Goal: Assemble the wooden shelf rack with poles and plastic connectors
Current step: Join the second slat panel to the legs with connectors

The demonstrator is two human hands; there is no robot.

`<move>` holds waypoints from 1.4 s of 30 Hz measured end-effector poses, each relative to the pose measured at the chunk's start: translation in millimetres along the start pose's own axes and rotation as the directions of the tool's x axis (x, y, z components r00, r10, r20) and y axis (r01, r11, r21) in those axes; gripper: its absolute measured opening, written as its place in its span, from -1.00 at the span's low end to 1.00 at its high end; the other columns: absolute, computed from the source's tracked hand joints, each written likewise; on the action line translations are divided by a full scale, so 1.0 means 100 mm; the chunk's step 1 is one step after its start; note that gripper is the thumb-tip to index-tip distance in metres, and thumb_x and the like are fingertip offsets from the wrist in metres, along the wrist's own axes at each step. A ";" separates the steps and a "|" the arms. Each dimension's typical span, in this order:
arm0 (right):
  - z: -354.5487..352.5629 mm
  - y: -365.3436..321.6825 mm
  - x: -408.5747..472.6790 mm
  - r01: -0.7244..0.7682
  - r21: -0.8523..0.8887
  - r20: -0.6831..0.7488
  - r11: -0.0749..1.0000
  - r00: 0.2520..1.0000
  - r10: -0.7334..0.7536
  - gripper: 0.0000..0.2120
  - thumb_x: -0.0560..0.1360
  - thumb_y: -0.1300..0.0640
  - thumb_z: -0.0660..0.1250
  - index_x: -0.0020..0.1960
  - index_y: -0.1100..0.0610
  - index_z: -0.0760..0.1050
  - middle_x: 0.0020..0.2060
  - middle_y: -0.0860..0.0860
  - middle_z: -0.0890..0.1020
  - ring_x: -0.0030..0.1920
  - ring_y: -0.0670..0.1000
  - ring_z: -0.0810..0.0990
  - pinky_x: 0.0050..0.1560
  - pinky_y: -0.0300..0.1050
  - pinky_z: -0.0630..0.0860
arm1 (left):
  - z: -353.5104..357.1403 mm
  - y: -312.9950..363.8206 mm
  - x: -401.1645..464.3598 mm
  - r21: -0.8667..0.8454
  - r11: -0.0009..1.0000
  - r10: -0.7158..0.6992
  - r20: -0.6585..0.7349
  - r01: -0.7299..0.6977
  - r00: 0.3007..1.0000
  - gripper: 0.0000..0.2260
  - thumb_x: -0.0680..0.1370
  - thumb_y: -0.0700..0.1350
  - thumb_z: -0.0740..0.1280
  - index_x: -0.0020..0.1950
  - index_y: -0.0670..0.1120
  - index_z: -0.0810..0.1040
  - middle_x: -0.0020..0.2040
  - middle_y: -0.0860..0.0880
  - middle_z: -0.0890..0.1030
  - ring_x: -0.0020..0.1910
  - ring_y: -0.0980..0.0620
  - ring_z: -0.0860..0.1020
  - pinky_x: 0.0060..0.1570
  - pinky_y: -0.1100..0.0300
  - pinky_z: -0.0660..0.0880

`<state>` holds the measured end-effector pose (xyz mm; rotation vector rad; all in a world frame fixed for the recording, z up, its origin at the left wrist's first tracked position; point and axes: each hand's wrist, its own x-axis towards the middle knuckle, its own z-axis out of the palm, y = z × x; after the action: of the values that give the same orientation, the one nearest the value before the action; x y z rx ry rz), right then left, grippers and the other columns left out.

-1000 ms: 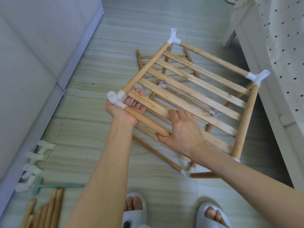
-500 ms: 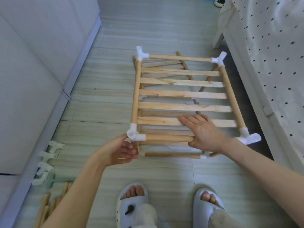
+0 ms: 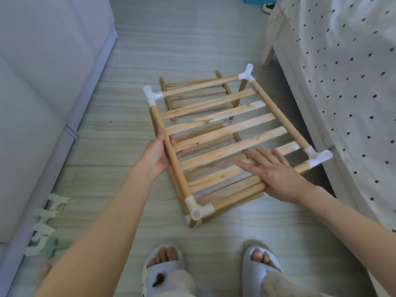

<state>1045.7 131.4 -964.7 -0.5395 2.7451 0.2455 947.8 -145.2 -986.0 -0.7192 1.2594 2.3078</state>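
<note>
You are standing on the floor (image 3: 192, 50) between a grey sofa on your left and a dotted bedspread on your right, with a slatted shelf panel (image 3: 225, 136) held above a second panel (image 3: 192, 97) that lies flat on the floor beneath it. The step in hand looks like lining the upper panel over the lower one. Your left hand (image 3: 157, 155) grips the panel's left side pole (image 3: 169, 151), fingers curled under and round it. Your right hand (image 3: 272, 170) lies flat and spread on the slats near the front pole, pressing rather than gripping. White plastic connectors sit at all four corners; the front-left connector (image 3: 198, 211) shows an empty socket. Next, I judge, you need upright poles in those sockets, so steady the panel first. Spare connectors (image 3: 45, 224) lie along the floor's left edge by the sofa.
</note>
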 end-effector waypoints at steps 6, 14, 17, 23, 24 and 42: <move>-0.09 0.13 -0.04 -0.250 -0.106 0.000 0.962 0.968 0.251 -0.19 0.53 0.23 0.18 0.50 -0.17 -0.29 0.52 0.03 -0.19 0.52 0.10 -0.24 0.49 0.16 -0.22 | -0.17 -0.38 -0.36 -0.157 0.988 0.005 0.028 -0.001 1.000 -0.70 0.62 0.06 0.12 -0.15 -0.11 0.44 -0.43 -0.01 0.56 -0.41 0.11 0.57 -0.24 0.11 0.61; -0.13 0.00 -0.08 -0.541 0.582 -0.019 0.607 0.738 0.675 -0.42 0.53 0.30 0.12 0.49 0.25 0.00 0.45 0.19 0.09 0.44 0.22 0.11 0.42 0.12 0.19 | -0.79 -0.49 -0.82 -0.053 0.996 0.053 -0.209 -0.065 0.977 -0.77 0.53 -0.29 0.07 0.06 -0.20 0.49 -0.10 -0.11 0.65 -0.15 -0.03 0.62 -0.21 0.14 0.55; -0.17 -0.21 0.03 -0.559 0.798 0.208 0.224 0.605 0.769 -0.26 0.56 0.12 0.18 0.51 0.22 -0.25 0.47 0.18 0.02 0.37 0.23 0.26 0.31 0.07 0.30 | -0.92 -0.15 -0.66 0.093 0.973 0.230 -0.506 -0.213 0.831 -0.82 0.58 -0.24 0.10 0.02 -0.13 0.49 -0.01 -0.10 0.53 -0.20 0.07 0.50 -0.21 0.24 0.47; -0.11 -0.15 0.19 -0.602 0.779 0.302 0.174 0.604 0.737 -0.19 0.53 0.35 0.17 0.51 0.13 -0.35 0.53 0.09 -0.13 0.33 0.22 0.37 0.27 0.05 0.42 | -0.77 0.57 -0.28 0.405 0.885 0.283 -0.074 -0.230 0.956 -0.68 0.65 -0.05 0.04 0.27 -0.18 0.42 0.17 -0.15 0.54 -0.10 0.04 0.57 -0.06 0.24 0.47; -0.12 -0.08 0.21 -0.597 0.778 0.293 0.197 0.621 0.727 -0.19 0.52 0.38 0.15 0.52 0.10 -0.34 0.53 0.06 -0.14 0.32 0.22 0.39 0.26 0.08 0.44 | -0.75 0.62 -0.25 0.478 0.858 0.219 -0.011 -0.187 0.976 -0.69 0.65 -0.04 0.03 0.25 -0.18 0.41 0.15 -0.18 0.56 -0.19 0.04 0.59 -0.14 0.23 0.49; -0.10 0.23 0.24 -0.619 0.673 0.149 0.406 0.651 0.745 -0.44 0.62 0.10 0.10 0.52 0.11 -0.08 0.43 0.20 0.20 0.25 0.27 0.42 0.20 0.16 0.40 | -0.62 -0.35 -0.65 0.127 0.864 -0.485 0.472 0.488 0.736 -0.34 0.48 0.22 0.22 0.37 -0.25 0.34 0.29 -0.33 0.46 0.27 -0.29 0.46 0.17 -0.18 0.45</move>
<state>1012.5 141.9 -961.7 0.8585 2.7605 -0.6684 1033.5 -187.4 -996.5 -0.3591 0.7171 1.8785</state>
